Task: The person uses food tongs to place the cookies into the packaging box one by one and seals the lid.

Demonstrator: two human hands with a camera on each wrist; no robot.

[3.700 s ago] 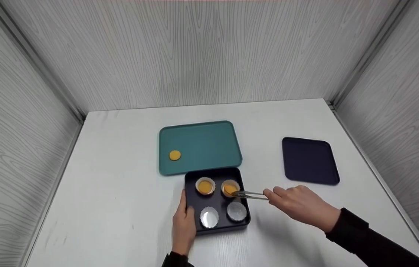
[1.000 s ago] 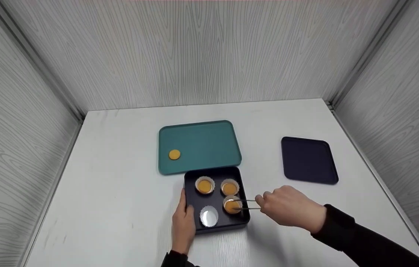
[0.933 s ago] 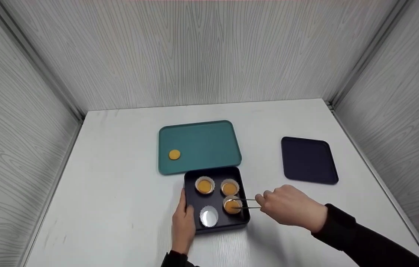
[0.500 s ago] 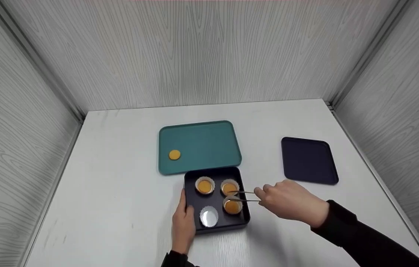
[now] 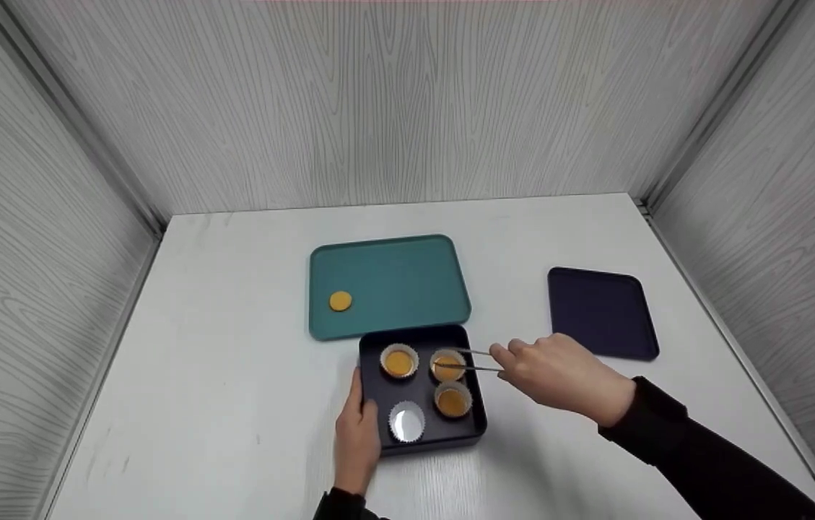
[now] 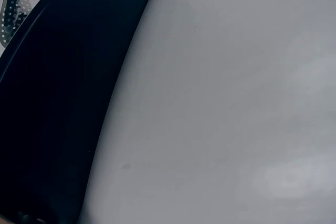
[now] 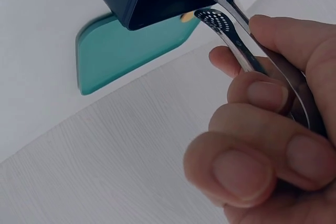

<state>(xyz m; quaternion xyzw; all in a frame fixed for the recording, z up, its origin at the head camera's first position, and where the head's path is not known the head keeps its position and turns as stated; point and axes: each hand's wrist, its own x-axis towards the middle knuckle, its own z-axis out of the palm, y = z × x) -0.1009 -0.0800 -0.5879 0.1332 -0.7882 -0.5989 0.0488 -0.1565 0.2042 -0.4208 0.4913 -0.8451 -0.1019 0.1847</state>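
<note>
In the head view, my left hand [image 5: 356, 440] grips the left wall of a dark, deep square baking pan [image 5: 418, 393], thumb at its rim. Four pleated paper baking cups stand inside. Yellow-orange discs lie in the back left cup [image 5: 399, 361], the back right cup [image 5: 448, 366] and the front right cup [image 5: 452, 400]; the front left cup [image 5: 407, 422] shows a shiny bare bottom. My right hand [image 5: 562, 375] holds metal tongs [image 7: 239, 51] with perforated tips spread apart. Those tips are over the back right cup; whether they touch its disc is unclear.
Behind the pan lies a teal tray [image 5: 407, 278] bearing one yellow disc [image 5: 340, 301]. A dark flat tray [image 5: 603, 310] lies to the right, its front edge partly behind my right hand. Grey wood-grain panels [image 5: 393, 108] wall the white table on the back and sides.
The front right cup, bare in the oldest frame, now has a disc and sits nearer the back right cup. Over the last second my tongs shifted from that cup to the back right one.
</note>
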